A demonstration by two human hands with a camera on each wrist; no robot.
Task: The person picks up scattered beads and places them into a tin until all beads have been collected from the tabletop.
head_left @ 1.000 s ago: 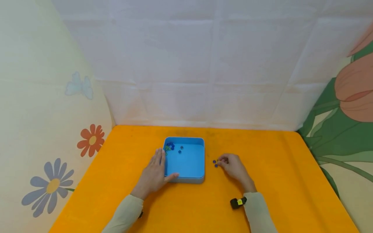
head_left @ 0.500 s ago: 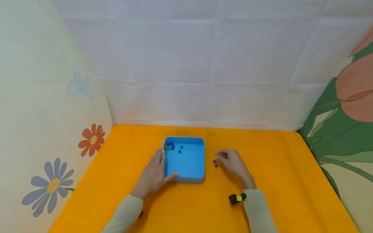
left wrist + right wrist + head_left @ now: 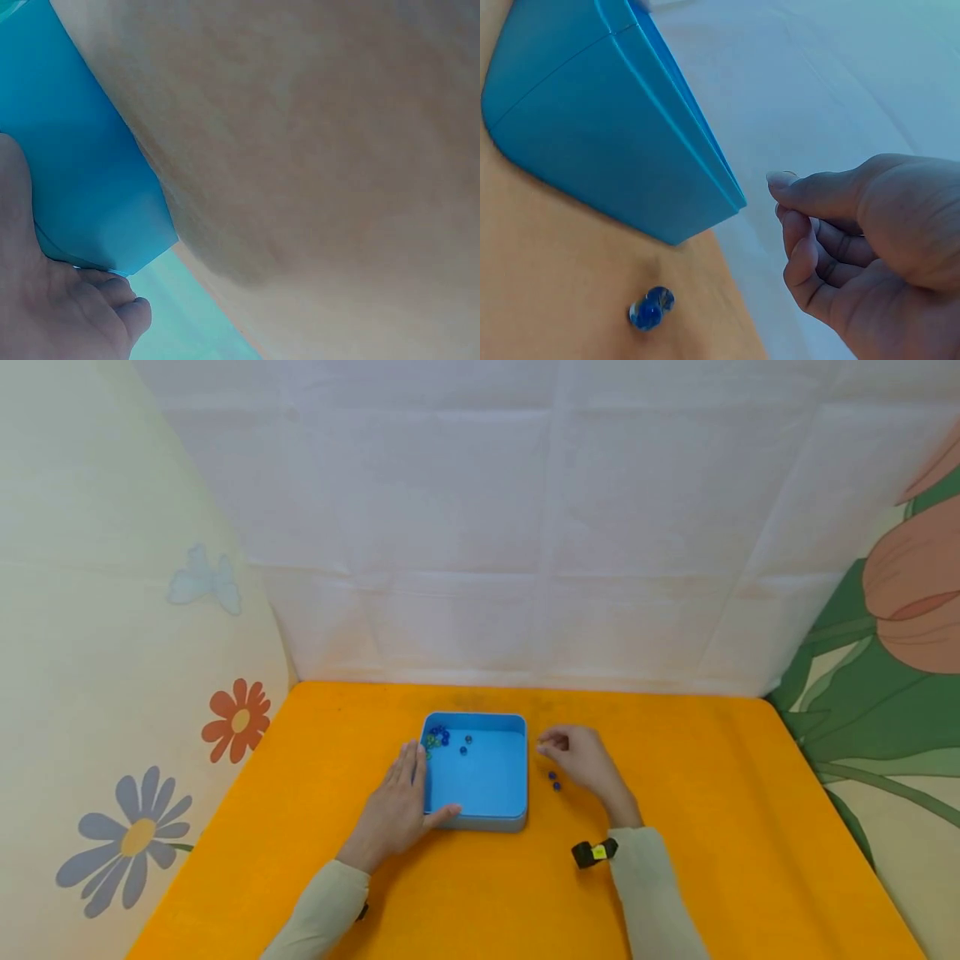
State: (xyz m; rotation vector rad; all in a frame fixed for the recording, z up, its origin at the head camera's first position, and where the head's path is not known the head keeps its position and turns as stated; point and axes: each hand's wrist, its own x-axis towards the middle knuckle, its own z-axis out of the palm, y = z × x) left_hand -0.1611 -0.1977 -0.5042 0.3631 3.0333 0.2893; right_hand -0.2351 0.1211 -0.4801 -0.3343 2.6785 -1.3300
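Observation:
A square blue box (image 3: 480, 781) stands on the table, with several blue and yellow-green marbles (image 3: 438, 737) in its far left corner and two more apart from them. My left hand (image 3: 393, 810) rests against the box's left side with straight fingers, its thumb over the front rim. To the right of the box, my right hand (image 3: 587, 760) pinches a small marble between thumb and fingertips. That marble is almost wholly hidden; only a glint shows in the right wrist view. Two blue marbles (image 3: 650, 309) lie on the table below this hand.
The orange-yellow table (image 3: 712, 818) ends at a white cloth (image 3: 480, 527) behind. Flower-patterned cloths hang at the left and right. A dark wrist strap with a yellow tag (image 3: 597, 852) sits at the right sleeve.
My right hand has lifted a yellowish marble from beside the two blue ones and moved away and left, closer to the box's right rim. The left hand and box have stayed put.

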